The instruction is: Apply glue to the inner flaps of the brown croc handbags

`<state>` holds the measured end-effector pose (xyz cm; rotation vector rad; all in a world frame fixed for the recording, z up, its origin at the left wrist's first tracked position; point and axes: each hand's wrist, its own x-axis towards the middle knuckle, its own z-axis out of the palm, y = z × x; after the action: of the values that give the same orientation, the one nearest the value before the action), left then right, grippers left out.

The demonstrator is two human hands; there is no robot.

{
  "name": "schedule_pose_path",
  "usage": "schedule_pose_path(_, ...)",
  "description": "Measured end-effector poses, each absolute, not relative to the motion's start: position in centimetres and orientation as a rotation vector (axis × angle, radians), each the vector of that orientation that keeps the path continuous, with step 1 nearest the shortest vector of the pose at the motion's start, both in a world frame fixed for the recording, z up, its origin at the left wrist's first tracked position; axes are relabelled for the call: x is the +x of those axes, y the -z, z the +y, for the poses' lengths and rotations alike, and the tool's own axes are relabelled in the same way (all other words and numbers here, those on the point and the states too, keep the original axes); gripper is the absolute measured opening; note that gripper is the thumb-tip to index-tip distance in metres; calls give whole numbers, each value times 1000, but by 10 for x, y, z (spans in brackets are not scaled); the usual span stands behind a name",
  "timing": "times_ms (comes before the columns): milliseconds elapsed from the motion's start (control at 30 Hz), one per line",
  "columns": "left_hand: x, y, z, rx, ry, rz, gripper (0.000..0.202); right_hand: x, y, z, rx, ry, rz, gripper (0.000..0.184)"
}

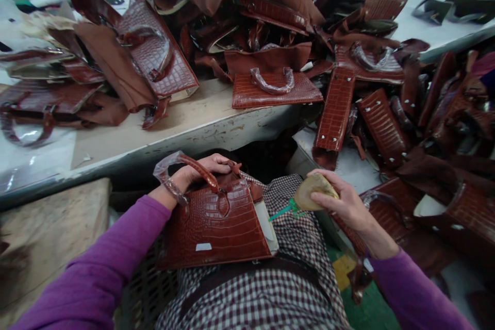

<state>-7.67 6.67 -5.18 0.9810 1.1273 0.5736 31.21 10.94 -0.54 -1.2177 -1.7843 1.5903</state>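
Observation:
A reddish-brown handbag [216, 224] with a crocodile pattern lies on my lap, over a checked apron. My left hand [211, 167] reaches past its plastic-wrapped handle [201, 170], fingers closed on the brown material at the bag's top edge. Along the bag's right side, a pale inner layer [267, 229] shows. My right hand [344, 198] grips a yellowish squeeze bottle [315, 192] with a thin green nozzle. The nozzle tip points left and sits close to that pale side; whether it touches, I cannot tell.
Ahead, a worktable [185, 134] carries a heap of similar brown bags, one standing near its front edge [274, 87]. More bag parts [384, 126] pile up at my right. A worn wooden board [58, 237] lies at my left.

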Motion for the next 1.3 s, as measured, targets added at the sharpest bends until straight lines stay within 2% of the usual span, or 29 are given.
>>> schedule_pose_path(367,-78,53,64,963,-593,1128,29,302,9,105,-1194,-1481,-1681,51)
schedule_pose_path(567,-77,53,65,982,-579,1114,29,308,1,110,-1151,-1476,-1847,44)
schedule_pose_path(667,-75,48,65,1006,-573,1113,27,313,2,112,-1160,-1600,-1819,41)
schedule_pose_path(767,-72,26,63,1039,-565,1100,22,318,9,111,-1168,-1775,-1533,40)
schedule_pose_path(867,-71,-16,57,1148,-561,1080,11,322,12,106,-1115,-1891,-1141,42)
schedule_pose_path(1067,-68,-98,37,1745,-394,1033,22,332,11,89,-1116,-1808,-761,39)
schedule_pose_path(1167,-59,-100,27,1842,-369,1069,23,335,18,79,-1110,-1787,-771,40)
schedule_pose_path(1300,-51,-67,24,1828,-565,1142,16,336,33,67,-1158,-1716,-963,44)
